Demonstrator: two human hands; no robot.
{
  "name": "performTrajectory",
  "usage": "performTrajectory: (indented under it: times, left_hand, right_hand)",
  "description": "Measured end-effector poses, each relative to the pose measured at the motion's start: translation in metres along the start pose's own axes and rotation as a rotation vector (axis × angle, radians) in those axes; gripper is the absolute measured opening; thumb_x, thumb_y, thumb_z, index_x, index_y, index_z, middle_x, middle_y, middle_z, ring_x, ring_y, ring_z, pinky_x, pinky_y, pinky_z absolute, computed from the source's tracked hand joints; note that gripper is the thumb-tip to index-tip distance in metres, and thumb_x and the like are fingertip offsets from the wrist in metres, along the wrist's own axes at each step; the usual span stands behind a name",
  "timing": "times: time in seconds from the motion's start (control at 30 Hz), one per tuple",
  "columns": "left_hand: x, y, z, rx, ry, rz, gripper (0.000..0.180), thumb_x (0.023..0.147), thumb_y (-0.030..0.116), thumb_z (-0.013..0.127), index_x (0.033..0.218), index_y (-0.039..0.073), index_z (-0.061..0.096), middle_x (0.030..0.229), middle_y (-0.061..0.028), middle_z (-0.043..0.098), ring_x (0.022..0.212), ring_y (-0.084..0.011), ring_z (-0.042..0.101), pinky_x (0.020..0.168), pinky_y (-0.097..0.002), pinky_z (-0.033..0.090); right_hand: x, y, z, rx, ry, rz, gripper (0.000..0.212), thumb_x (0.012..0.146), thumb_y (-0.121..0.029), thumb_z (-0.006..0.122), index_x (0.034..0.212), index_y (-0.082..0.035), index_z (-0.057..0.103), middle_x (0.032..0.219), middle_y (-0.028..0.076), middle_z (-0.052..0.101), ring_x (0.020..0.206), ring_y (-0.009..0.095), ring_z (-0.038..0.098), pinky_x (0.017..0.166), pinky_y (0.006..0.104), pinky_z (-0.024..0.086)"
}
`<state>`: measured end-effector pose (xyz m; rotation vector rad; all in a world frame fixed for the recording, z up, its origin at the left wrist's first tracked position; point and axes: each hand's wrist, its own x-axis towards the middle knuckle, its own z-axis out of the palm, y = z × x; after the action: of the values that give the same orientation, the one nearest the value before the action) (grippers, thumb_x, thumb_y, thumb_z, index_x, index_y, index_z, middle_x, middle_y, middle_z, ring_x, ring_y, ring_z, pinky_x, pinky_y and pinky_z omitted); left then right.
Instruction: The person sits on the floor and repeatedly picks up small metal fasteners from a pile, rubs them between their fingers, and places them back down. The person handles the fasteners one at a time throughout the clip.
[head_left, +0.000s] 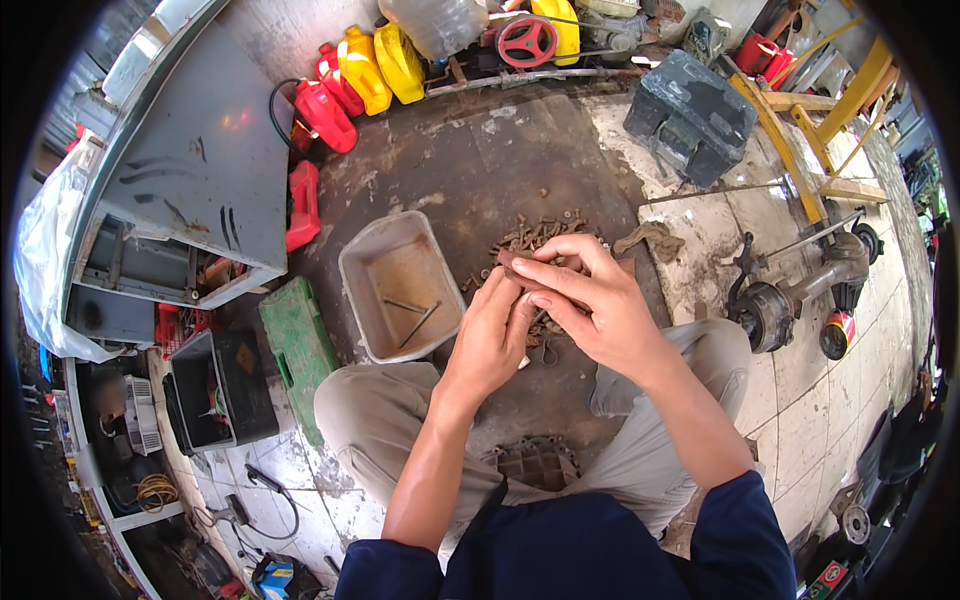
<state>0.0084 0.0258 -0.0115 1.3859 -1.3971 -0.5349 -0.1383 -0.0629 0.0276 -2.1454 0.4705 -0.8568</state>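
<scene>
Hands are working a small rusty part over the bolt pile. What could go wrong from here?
1. The left hand and right hand pinch a small rusty part bare-handed: cuts or scrapes look possible.
2. If it slips, it likely drops into the pile of rusty bolts and gets lost, missing the tub beside it.

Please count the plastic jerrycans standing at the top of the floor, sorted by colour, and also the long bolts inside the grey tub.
Red jerrycans: 2
Yellow jerrycans: 2
Long bolts in the grey tub: 2
Total: 6
</scene>
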Motion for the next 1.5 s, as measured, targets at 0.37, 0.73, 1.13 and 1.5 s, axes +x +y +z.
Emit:
performTrajectory:
  times: [0.37, 0.73, 1.13, 1.5]
  left_hand:
    - [0.0, -0.004, 0.001, 0.122, 0.045, -0.036, 0.014, 0.096, 0.012, 0.062, 0.101, 0.0, 0.06, 0.094, -0.0151, 0.057, 0.087, -0.0344, 0.058, 0.075, -0.0426, 0.047]
    - [-0.002, 0.002, -0.005, 0.124, -0.048, -0.17, 0.017, 0.098, 0.014, 0.061, 0.095, -0.002, 0.054, 0.084, -0.0156, 0.053, 0.075, -0.0343, 0.051, 0.069, -0.0405, 0.045]
    - [-0.001, 0.006, -0.002, 0.06, -0.072, -0.208, 0.016, 0.103, 0.014, 0.05, 0.101, -0.002, 0.051, 0.092, -0.0226, 0.059, 0.085, -0.0436, 0.058, 0.075, -0.0468, 0.046]
    - [-0.001, 0.003, -0.004, 0.195, -0.028, -0.127, 0.014, 0.099, 0.011, 0.056, 0.1, -0.003, 0.057, 0.089, -0.0214, 0.06, 0.08, -0.0419, 0.058, 0.071, -0.0449, 0.047]
  right_hand:
    - [-0.001, 0.001, 0.003, -0.026, 0.046, 0.014, 0.032, 0.09, -0.01, 0.07, 0.122, -0.014, 0.071, 0.109, 0.006, 0.06, 0.087, 0.021, 0.066, 0.073, 0.0319, 0.055]
    - [0.003, 0.013, -0.002, 0.095, 0.049, 0.109, 0.029, 0.095, -0.012, 0.065, 0.123, -0.014, 0.07, 0.109, 0.008, 0.06, 0.085, 0.021, 0.066, 0.074, 0.0313, 0.054]
    - [0.0, 0.01, 0.002, -0.06, 0.015, 0.007, 0.029, 0.092, -0.012, 0.069, 0.121, -0.016, 0.071, 0.107, 0.006, 0.061, 0.082, 0.021, 0.067, 0.07, 0.0329, 0.055]
    - [-0.002, 0.012, 0.007, -0.161, 0.051, 0.011, 0.03, 0.09, -0.013, 0.07, 0.12, -0.017, 0.071, 0.106, 0.004, 0.061, 0.079, 0.021, 0.068, 0.068, 0.0336, 0.056]
